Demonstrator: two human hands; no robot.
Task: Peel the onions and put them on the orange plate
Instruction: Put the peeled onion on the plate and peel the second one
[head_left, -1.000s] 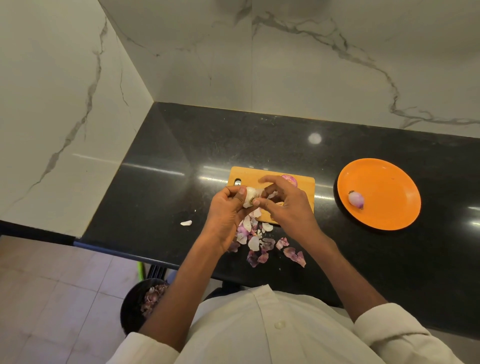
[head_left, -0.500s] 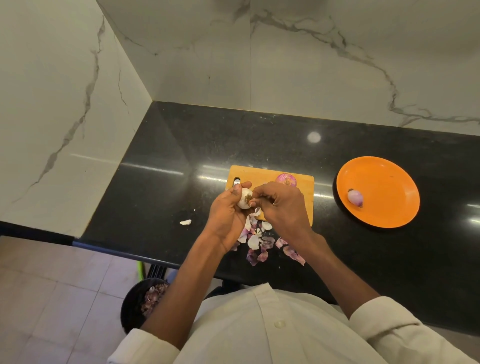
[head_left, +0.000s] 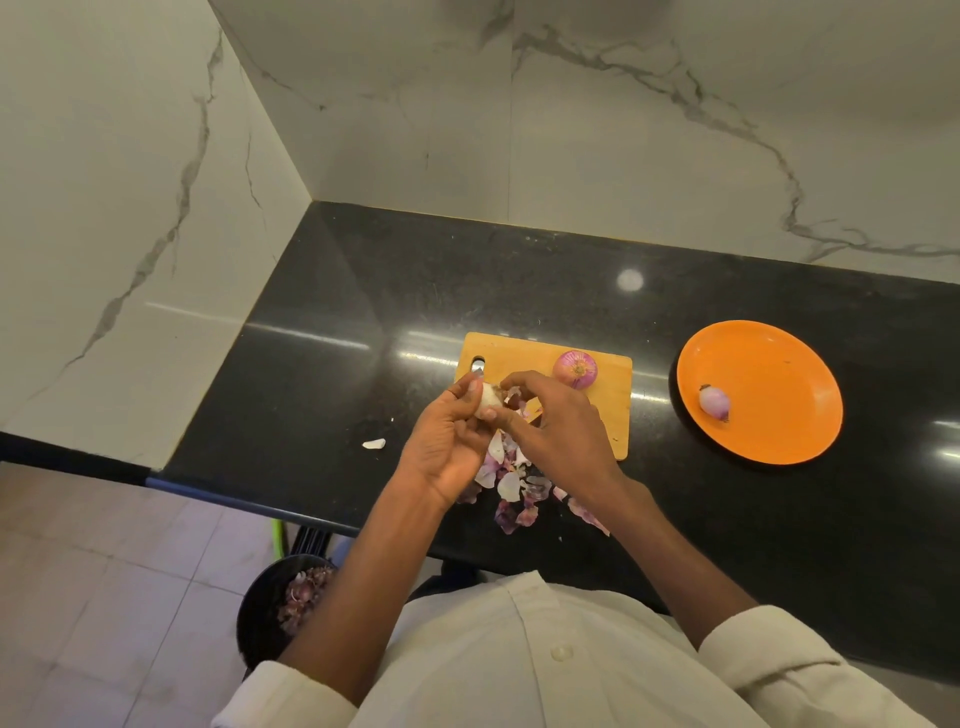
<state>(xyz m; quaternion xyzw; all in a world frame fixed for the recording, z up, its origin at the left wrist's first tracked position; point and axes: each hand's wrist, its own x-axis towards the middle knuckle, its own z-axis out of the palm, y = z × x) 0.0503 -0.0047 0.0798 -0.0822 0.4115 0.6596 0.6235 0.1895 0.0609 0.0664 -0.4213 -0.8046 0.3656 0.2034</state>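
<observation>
Mid-peel on onion no. 2. My left hand (head_left: 447, 441) cups the pale onion (head_left: 487, 404) in curled fingers, held above the near-left part of the cutting board (head_left: 613, 410). Right hand (head_left: 558, 431) pinches at its top end w/ thumb + fingertips, prob. on a flap of skin, though the pinch itself is mostly hidden by the fingers.

One peeled onion (head_left: 714, 402) already sits on the orange plate (head_left: 779, 384), off to the right on the desk (head_left: 363, 322). One unpeeled red onion (head_left: 575, 369) waits at the far edge of the board. Loose skins (head_left: 511, 483) lie piled just below my hands; a stray bit (head_left: 374, 444) lies to the left.

Handling, my read: bulb is light, firm, round, and the bared flesh looks slick, so it could squirt out of a tight squeeze. Best to cradle it around the middle and pull skin from root or tip end, where the papery layers lift. Skins are thin, tear easily, so small strips.
</observation>
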